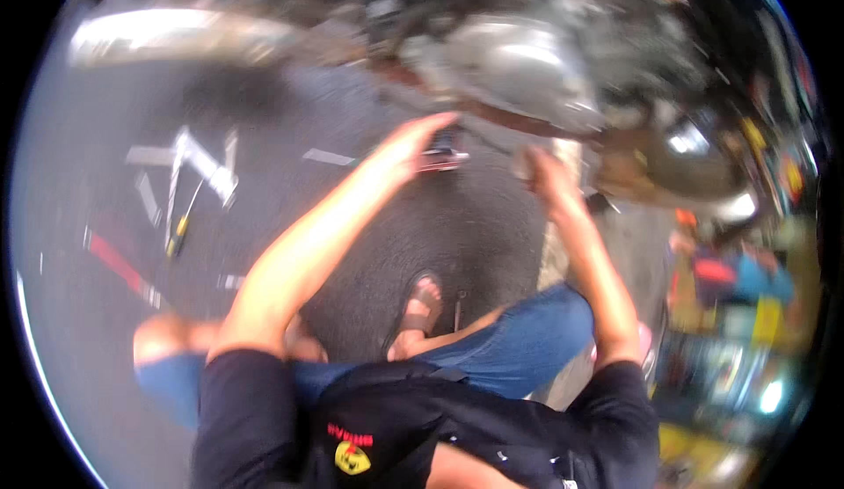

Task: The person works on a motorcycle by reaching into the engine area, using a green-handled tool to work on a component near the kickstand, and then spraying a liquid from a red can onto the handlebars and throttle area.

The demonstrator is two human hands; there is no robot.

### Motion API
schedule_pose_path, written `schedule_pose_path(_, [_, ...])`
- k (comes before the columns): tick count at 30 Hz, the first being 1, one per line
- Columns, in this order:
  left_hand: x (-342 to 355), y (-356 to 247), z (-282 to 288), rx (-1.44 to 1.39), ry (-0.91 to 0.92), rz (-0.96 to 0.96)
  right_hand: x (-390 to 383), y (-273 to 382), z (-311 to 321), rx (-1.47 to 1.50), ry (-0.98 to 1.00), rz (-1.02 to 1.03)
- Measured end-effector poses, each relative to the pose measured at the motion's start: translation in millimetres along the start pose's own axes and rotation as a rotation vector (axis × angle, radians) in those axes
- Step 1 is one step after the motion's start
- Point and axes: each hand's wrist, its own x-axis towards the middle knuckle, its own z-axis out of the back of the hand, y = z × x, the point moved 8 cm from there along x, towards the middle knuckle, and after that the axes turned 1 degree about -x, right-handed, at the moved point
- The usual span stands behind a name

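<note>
My left hand [411,148] is closed around a small dark part [442,142] with a shiny, reddish lower edge. Blur hides what kind of part it is. To its right, my right hand [552,177] has its fingers curled. A pale patch shows at the fingertips, too smeared to tell whether something is held there. Both arms reach forward, and the hands are apart. Just beyond them is a rounded silver metal cover [519,62], which looks like part of a motorcycle's engine.
A long silver pipe [176,39] lies at the far left. On the dark floor are a yellow-and-black screwdriver [178,236], a red-handled tool [119,260] and several metal tools [207,168]. My sandalled foot [420,309] is below the hands. Colourful goods [738,278] stand at the right.
</note>
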Motion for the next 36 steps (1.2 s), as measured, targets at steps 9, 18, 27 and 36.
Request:
schedule_pose_path(9, [-9, -14, 30, 0.193, -0.099, -0.067, 20, 16, -10, 0.313, -0.059, 0.297])
schedule_pose_path(18, [-27, -29, 53, 0.57, -0.133, 0.002, 48, -58, -62, -0.288, 0.346, -0.019])
schedule_pose_path(27, [-130, -145, 187, 0.28, -0.634, -0.337, 42, 3, -281, -1.009, 0.414, 1.027])
schedule_pose_path(36, [-142, -100, 225, 0.259, -0.669, -0.267, 69, 20, -361, -0.914, 0.028, 1.155])
